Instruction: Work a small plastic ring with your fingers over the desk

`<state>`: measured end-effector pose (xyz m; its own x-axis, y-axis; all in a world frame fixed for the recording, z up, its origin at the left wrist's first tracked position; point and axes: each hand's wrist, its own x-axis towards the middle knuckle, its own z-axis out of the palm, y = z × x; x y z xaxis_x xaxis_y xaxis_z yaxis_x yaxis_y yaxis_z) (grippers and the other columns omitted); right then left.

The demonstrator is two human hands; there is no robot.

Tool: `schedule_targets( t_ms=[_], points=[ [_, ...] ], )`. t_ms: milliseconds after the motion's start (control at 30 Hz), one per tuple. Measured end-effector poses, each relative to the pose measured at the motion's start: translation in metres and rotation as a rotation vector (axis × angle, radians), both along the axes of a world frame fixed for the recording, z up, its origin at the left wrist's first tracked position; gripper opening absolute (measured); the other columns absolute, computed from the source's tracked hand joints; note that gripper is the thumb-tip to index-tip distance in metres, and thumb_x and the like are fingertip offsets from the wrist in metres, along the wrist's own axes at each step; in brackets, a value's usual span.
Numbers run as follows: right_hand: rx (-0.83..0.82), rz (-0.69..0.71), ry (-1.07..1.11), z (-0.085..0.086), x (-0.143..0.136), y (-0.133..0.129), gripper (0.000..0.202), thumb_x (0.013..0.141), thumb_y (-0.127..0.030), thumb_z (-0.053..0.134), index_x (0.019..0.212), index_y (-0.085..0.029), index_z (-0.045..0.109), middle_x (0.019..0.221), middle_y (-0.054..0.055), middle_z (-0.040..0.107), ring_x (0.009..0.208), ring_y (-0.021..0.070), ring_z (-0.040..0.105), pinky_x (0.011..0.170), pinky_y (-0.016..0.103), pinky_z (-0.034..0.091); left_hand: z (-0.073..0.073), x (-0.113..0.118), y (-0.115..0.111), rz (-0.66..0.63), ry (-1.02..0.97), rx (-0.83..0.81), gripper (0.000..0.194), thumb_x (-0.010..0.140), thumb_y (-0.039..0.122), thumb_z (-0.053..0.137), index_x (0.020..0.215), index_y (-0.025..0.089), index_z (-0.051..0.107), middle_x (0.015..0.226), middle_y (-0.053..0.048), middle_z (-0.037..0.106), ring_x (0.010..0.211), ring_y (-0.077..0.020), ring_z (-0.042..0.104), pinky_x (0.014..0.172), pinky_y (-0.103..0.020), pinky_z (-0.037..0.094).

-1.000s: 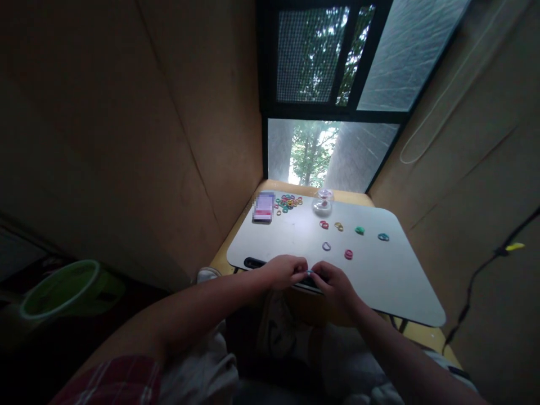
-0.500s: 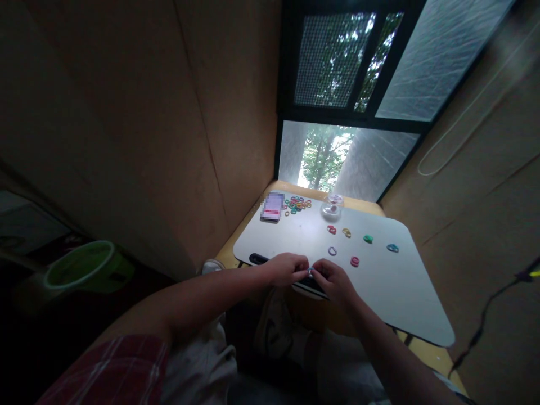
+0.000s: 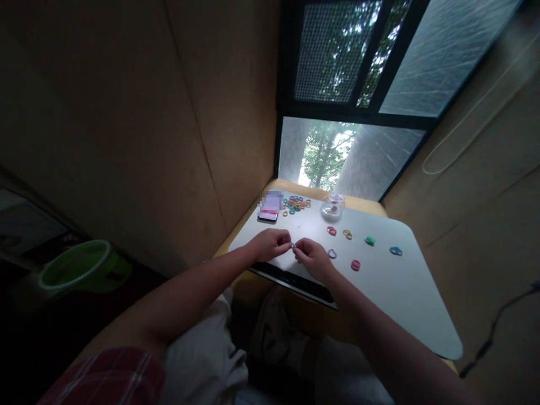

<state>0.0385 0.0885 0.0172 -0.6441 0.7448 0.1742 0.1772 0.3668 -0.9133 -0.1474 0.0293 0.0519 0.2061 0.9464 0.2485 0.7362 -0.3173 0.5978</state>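
My left hand (image 3: pixel 272 244) and my right hand (image 3: pixel 313 257) meet over the near left part of the white board (image 3: pixel 400 292). Both pinch one small light-blue band (image 3: pixel 293 246) between their fingertips. To the right of my hands lie a purple band (image 3: pixel 332 253) and a pink band bundle (image 3: pixel 355 264). Behind these, red bands (image 3: pixel 331 230), yellow bands (image 3: pixel 347 234), green bands (image 3: pixel 370 241) and blue bands (image 3: pixel 395 251) form a row. A mixed pile of coloured bands (image 3: pixel 298 203) is at the back left.
A phone (image 3: pixel 270 207) with a blurred screen lies at the board's back left. A clear round container (image 3: pixel 331 211) stands near the back edge, by the window. Down on the left is a green bucket (image 3: pixel 80 267). A dark cable (image 3: pixel 489 334) hangs at the right.
Both hands have moved up and left, from the board's near edge to over its surface, with the light-blue band still between them.
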Motion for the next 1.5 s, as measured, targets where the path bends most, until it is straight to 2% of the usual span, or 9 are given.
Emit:
schedule_targets(
  t_ms=[167, 333, 467, 567, 733, 900, 1000, 1233, 1500],
  points=[
    [-0.054, 0.027, 0.083, -0.005, -0.019, 0.009, 0.009, 0.077, -0.029, 0.057, 0.076, -0.019, 0.057, 0.060, -0.003, 0.058, 0.053, 0.0120, 0.053, 0.051, 0.024, 0.042, 0.005, -0.006, 0.001, -0.044, 0.070, -0.003, 0.015, 0.084, 0.029, 0.054, 0.077, 0.017, 0.059, 0.067, 0.002, 0.057, 0.061, -0.0104, 0.046, 0.057, -0.022, 0.032],
    [-0.032, -0.035, 0.090, -0.011, -0.015, 0.010, 0.011, 0.078, -0.030, 0.056, 0.073, -0.020, 0.055, 0.057, -0.004, 0.057, 0.051, 0.0116, 0.051, 0.050, 0.023, 0.041, -0.019, 0.003, 0.009, 0.022, 0.065, -0.050, 0.013, 0.083, 0.028, 0.051, 0.076, 0.017, 0.056, 0.066, 0.002, 0.057, 0.059, -0.0114, 0.047, 0.055, -0.023, 0.031],
    [0.107, -0.097, 0.058, -0.013, -0.010, 0.006, 0.012, 0.081, -0.029, 0.055, 0.073, -0.020, 0.055, 0.058, -0.004, 0.054, 0.053, 0.0113, 0.047, 0.051, 0.023, 0.037, -0.030, 0.006, 0.021, 0.012, 0.162, -0.063, 0.013, 0.081, 0.028, 0.051, 0.076, 0.018, 0.057, 0.068, 0.000, 0.060, 0.061, -0.0136, 0.048, 0.056, -0.025, 0.031],
    [0.192, -0.110, 0.036, -0.014, -0.008, 0.003, 0.011, 0.082, -0.028, 0.055, 0.074, -0.020, 0.055, 0.060, -0.004, 0.052, 0.054, 0.0111, 0.045, 0.052, 0.023, 0.035, -0.028, 0.005, 0.027, -0.041, 0.253, -0.069, 0.014, 0.081, 0.029, 0.051, 0.077, 0.018, 0.060, 0.071, -0.002, 0.063, 0.064, -0.0158, 0.051, 0.058, -0.026, 0.032],
    [0.209, -0.197, 0.032, -0.015, -0.005, 0.000, 0.013, 0.083, -0.029, 0.055, 0.074, -0.020, 0.056, 0.060, -0.003, 0.051, 0.055, 0.0116, 0.045, 0.052, 0.024, 0.035, -0.022, 0.009, 0.030, -0.062, 0.302, -0.072, 0.022, 0.085, 0.030, 0.047, 0.076, 0.018, 0.063, 0.074, -0.003, 0.066, 0.069, -0.0178, 0.055, 0.060, -0.026, 0.033],
    [0.224, -0.269, 0.062, -0.013, -0.004, 0.001, 0.013, 0.082, -0.030, 0.055, 0.074, -0.020, 0.054, 0.059, -0.004, 0.049, 0.053, 0.0110, 0.044, 0.052, 0.024, 0.035, -0.019, 0.014, 0.033, -0.118, 0.229, -0.069, 0.024, 0.087, 0.029, 0.047, 0.074, 0.018, 0.063, 0.071, -0.002, 0.065, 0.066, -0.0155, 0.054, 0.060, -0.025, 0.033],
    [0.229, -0.334, 0.076, -0.012, -0.004, 0.003, 0.014, 0.083, -0.030, 0.054, 0.072, -0.020, 0.053, 0.059, -0.004, 0.049, 0.054, 0.0112, 0.044, 0.052, 0.024, 0.035, -0.023, 0.015, 0.034, -0.054, 0.151, -0.059, 0.032, 0.089, 0.033, 0.044, 0.067, 0.017, 0.059, 0.063, -0.001, 0.060, 0.061, -0.0141, 0.050, 0.057, -0.025, 0.031],
    [0.232, -0.249, 0.015, -0.014, -0.002, -0.003, 0.014, 0.084, -0.030, 0.052, 0.073, -0.021, 0.053, 0.061, -0.003, 0.050, 0.055, 0.0119, 0.046, 0.053, 0.024, 0.036, -0.039, 0.018, 0.023, -0.024, 0.101, -0.056, 0.027, 0.087, 0.029, 0.045, 0.069, 0.017, 0.061, 0.067, -0.001, 0.061, 0.066, -0.0148, 0.052, 0.061, -0.025, 0.033],
    [0.245, -0.199, -0.013, -0.016, 0.000, -0.006, 0.011, 0.082, -0.026, 0.053, 0.072, -0.021, 0.053, 0.061, -0.003, 0.050, 0.055, 0.0119, 0.045, 0.053, 0.025, 0.036, -0.037, 0.020, 0.014, -0.031, 0.144, -0.026, 0.027, 0.086, 0.029, 0.046, 0.065, 0.017, 0.059, 0.064, -0.001, 0.059, 0.062, -0.0142, 0.048, 0.059, -0.026, 0.029]
  ],
)
